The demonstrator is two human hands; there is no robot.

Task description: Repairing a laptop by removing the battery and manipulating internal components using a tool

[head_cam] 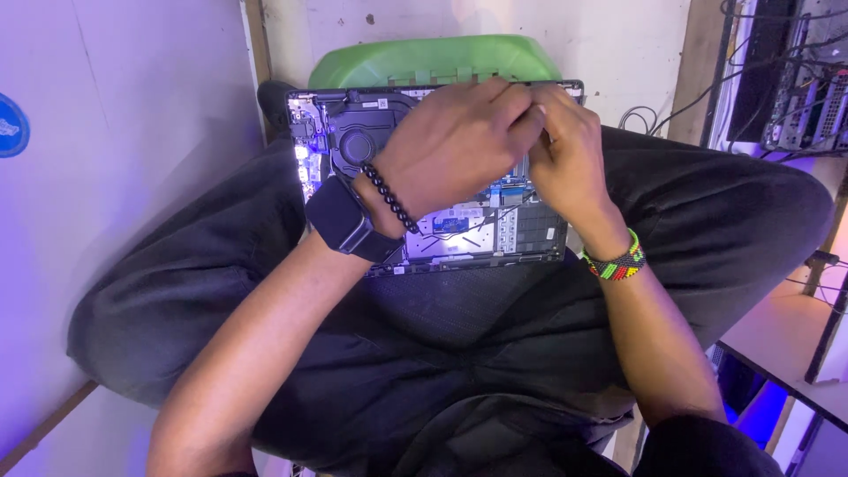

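An opened laptop (353,132) lies upside down on my lap, its cover off, showing a round fan, circuit boards and a dark battery area. My left hand (455,141), with a dark watch and a bead bracelet on the wrist, rests over the middle of the laptop with its fingers bent toward the far edge. My right hand (570,155), wearing a coloured bead bracelet, meets it there, fingertips pinched together on something small near the far edge. What the fingers grip is hidden.
A green plastic seat (433,60) stands just beyond the laptop against a pale wall. Cables and dark electronic equipment (795,79) hang at the upper right. A low light-coloured shelf (786,340) sits at the right. My legs in dark trousers frame the laptop.
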